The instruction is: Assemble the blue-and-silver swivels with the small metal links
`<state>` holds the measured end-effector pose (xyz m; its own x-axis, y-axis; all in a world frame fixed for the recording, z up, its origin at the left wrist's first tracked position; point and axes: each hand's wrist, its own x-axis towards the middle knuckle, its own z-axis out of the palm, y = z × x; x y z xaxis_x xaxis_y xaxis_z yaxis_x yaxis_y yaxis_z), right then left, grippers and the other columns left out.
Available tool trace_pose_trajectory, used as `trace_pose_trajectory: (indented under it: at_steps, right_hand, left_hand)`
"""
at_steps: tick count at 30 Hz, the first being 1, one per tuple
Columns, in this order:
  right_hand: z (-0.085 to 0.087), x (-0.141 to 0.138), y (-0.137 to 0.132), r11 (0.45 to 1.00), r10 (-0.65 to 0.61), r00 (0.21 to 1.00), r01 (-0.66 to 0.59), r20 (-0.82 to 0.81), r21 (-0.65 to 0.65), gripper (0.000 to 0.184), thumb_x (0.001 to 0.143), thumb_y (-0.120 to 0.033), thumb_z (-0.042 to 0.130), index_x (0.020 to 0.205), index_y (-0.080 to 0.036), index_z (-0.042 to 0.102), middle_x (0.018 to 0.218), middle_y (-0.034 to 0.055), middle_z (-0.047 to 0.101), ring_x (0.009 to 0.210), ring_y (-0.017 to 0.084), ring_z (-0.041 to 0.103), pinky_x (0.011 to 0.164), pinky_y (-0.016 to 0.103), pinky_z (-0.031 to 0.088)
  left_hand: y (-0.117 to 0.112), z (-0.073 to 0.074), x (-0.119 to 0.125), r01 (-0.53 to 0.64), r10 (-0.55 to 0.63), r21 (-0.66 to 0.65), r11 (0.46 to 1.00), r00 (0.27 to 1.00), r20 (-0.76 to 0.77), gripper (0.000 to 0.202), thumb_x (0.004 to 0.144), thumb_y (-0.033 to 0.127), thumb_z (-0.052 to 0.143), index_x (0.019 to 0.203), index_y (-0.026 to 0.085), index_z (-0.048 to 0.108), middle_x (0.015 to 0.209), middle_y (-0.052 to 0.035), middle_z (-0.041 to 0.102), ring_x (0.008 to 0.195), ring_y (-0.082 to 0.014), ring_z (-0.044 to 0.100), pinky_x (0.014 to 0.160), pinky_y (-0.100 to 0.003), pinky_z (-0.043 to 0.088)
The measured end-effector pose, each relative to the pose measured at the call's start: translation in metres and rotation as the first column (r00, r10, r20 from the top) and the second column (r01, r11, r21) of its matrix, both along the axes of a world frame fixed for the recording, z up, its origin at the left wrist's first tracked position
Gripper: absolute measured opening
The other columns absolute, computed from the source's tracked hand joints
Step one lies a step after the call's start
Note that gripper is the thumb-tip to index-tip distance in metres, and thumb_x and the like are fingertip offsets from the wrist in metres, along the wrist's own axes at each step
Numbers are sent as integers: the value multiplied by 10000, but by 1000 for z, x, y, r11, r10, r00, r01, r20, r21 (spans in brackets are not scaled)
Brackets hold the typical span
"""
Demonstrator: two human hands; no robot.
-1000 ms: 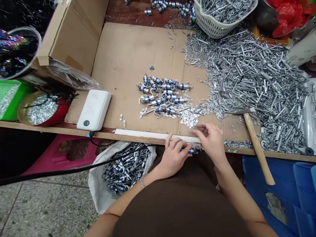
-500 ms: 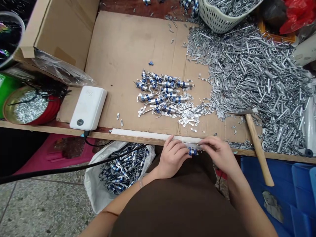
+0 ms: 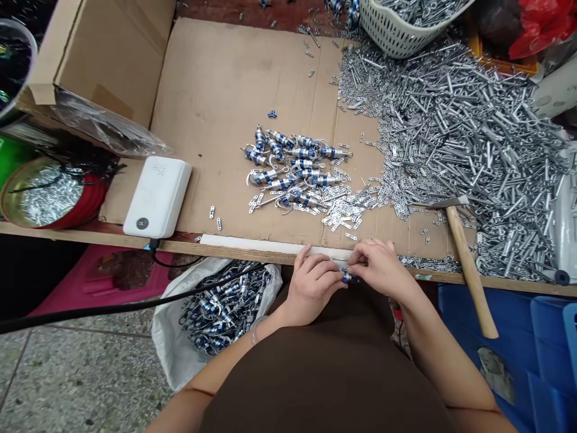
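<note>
Head view looks down on a wooden table (image 3: 135, 242) above a speckled stone floor (image 3: 76, 367), its top mostly covered by a flattened cardboard sheet (image 3: 234, 120). A broad heap of silver metal rods and links (image 3: 460, 132) fills the table's right side and runs up to a white plastic basket (image 3: 396, 24) at the far edge, with a red plastic bag (image 3: 545, 24) past the far right corner. An open cardboard box (image 3: 103, 66) stands at the far left. Nearer the left edge are a red-rimmed bowl of silver pieces (image 3: 54, 192) and a white power bank (image 3: 155, 197), whose black cable (image 3: 90, 316) drops over the near edge and crosses a white sack (image 3: 171, 343) of blue-banded assemblies on the floor. Blue plastic bins (image 3: 496, 337) sit below the near right corner, and a wooden-handled hammer (image 3: 469, 270) lies on the heap, its handle jutting past the table's edge. Mid-table lies a loose cluster of blue-banded assemblies (image 3: 293, 168) with flat perforated links (image 3: 347, 213). At the near edge, just beside a white strip (image 3: 256, 243), the left hand (image 3: 313, 288) and right hand (image 3: 378, 267) meet, their grips pressed together and pinching a small blue-banded piece (image 3: 349, 277) just off the table's edge.
</note>
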<state>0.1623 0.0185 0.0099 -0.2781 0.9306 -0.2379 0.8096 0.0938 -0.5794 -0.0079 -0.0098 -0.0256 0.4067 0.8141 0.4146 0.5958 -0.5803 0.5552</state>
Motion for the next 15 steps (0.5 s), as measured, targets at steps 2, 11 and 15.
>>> trace_pose_trajectory:
  at_steps: [2,11,15]
  right_hand:
    - [0,12,0,999,-36,999,37,-33,37,105,719,-288,634,654,-241,566,710,-14,618,718,178,554,688,354,365]
    - [-21,118,10,567,-819,512,650,259,506,481,767,-439,498,1061,-61,542,1003,226,531,981,381,460,787,529,343]
    - [-8,89,-15,674,-706,663,522,248,522,367,856,-345,365,1068,-118,560,893,152,601,812,275,562,649,373,419]
  left_hand:
    - [0,1,0,-1,1,-13,1000,1000,4,64,782,260,631,765,219,586,765,40,664,807,-156,583,986,-427,301]
    - [0,1,1,-10,11,-41,999,1000,26,75,773,262,644,754,216,588,753,39,657,802,-157,578,981,-433,304]
    - [0,1,1,-14,15,-47,999,999,40,89,767,270,652,746,214,587,760,41,660,807,-156,579,982,-439,306]
